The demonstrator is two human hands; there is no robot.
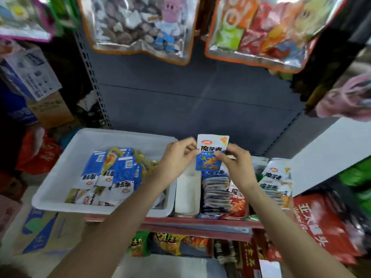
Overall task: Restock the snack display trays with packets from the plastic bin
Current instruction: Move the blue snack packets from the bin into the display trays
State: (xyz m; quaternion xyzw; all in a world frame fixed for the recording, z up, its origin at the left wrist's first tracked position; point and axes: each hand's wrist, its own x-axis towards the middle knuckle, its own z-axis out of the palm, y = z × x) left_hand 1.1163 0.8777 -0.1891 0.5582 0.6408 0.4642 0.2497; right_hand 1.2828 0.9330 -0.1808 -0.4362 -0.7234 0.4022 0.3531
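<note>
A blue and white snack packet (pixel 209 155) stands upright between my two hands, above the shelf. My left hand (pixel 176 157) pinches its left edge and my right hand (pixel 234 159) pinches its right edge. Directly below it is a white display tray (pixel 187 189) that looks bare inside. The tray to its right (pixel 216 191) is packed with upright packets, and further right stand white and green packets (pixel 278 181). The white plastic bin (pixel 60 177) sits on the shelf at the left, holding several blue and yellow packets (pixel 112 175).
Large bags of sweets (pixel 140 23) hang overhead from the grey shelf back (pixel 200 101). A red bag (pixel 325 223) lies at the right. Below the shelf edge (pixel 200 221) are more snack bags (pixel 170 243). Cardboard boxes (pixel 46 109) pile up at the left.
</note>
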